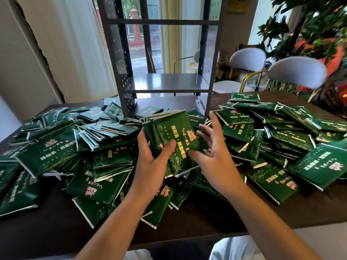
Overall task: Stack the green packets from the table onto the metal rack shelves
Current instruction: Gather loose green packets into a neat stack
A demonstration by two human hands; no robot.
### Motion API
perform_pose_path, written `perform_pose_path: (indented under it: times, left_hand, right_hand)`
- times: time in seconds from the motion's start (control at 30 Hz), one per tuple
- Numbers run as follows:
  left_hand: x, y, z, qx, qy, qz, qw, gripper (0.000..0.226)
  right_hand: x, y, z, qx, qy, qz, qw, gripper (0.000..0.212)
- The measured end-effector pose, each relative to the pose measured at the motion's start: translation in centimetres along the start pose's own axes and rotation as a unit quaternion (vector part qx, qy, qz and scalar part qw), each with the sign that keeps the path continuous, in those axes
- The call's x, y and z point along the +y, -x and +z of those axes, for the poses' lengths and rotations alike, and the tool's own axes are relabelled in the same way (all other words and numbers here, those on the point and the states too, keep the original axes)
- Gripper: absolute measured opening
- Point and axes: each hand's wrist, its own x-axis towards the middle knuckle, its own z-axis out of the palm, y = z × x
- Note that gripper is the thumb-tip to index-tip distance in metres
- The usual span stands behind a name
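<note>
The left hand [150, 156] grips a small bundle of glossy dark green foil packets [172, 136], thumb curled over the top one's printed face, fingers wrapped behind. The right hand [212, 147] touches the bundle's right edge, fingers spread and loosely bent. The bundle is lifted over the heap of loose green packets [105, 158] covering the dark brown table [206, 218] (edge to edge), before the grey perforated metal rack [165, 81] at its far edge.

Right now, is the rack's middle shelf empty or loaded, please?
Empty: the middle shelf shows bare metal, no green packets on it.
</note>
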Motion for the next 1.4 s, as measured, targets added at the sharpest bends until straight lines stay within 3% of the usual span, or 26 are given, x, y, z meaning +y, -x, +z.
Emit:
perform_pose_path:
  times: [0.07, 0.23, 0.37, 0.47, 0.6, 0.77, 0.87, 1.0, 1.13, 1.23, 1.4]
  left_hand:
    - [-0.2, 0.2, 0.0, -0.022, -0.021, 0.029, 0.999, 0.064]
    - [-0.6, 0.6, 0.0, -0.119, -0.112, 0.054, 0.985, 0.079]
    - [-0.6, 0.6, 0.1, -0.106, -0.125, 0.038, 0.986, 0.076]
    - [-0.5, 0.5, 0.1, -0.059, -0.117, 0.015, 0.991, 0.065]
    - [-0.4, 0.1, 0.0, -0.019, -0.062, -0.014, 0.998, 0.057]
    - [-0.3, 0.2, 0.1, -0.008, -0.052, -0.019, 0.998, 0.057]
    - [-0.2, 0.2, 0.1, 0.003, -0.052, -0.019, 0.998, 0.057]
    - [-0.3, 0.1, 0.0, 0.025, -0.052, -0.024, 0.998, 0.058]
    - [-0.3, 0.1, 0.1, 0.027, -0.056, -0.029, 0.998, 0.064]
    - [-0.2, 0.3, 0.2, 0.022, -0.076, -0.037, 0.996, 0.055]
    - [-0.1, 0.3, 0.2, 0.015, -0.090, -0.036, 0.995, 0.053]
  right_hand:
    - [-0.2, 0.0, -0.4, -0.016, -0.023, 0.006, 1.000, 0.096]
    - [-0.1, 0.9, -0.3, -0.025, -0.008, -0.006, 1.000, 0.079]
    - [-0.3, 0.8, -0.8, -0.027, 0.001, 0.003, 1.000, 0.079]
    - [-1.1, 0.5, -1.9, -0.029, 0.115, 0.031, 0.992, 0.066]
    - [-2.1, 0.4, -3.7, -0.122, 0.390, 0.072, 0.910, 0.046]
    - [-2.3, 1.0, -3.8, -0.184, 0.494, 0.118, 0.842, 0.085]
    - [-2.0, 0.7, -3.7, -0.177, 0.462, 0.133, 0.858, 0.088]
    - [-2.0, 0.9, -3.9, -0.156, 0.344, 0.149, 0.914, 0.071]
    - [-2.7, 0.8, -4.8, -0.058, 0.301, 0.102, 0.946, 0.059]
    - [-3.4, 0.9, -4.5, 0.015, 0.304, 0.038, 0.952, 0.055]
    - [-4.1, 1.2, -2.5, 0.081, 0.357, -0.106, 0.925, 0.042]
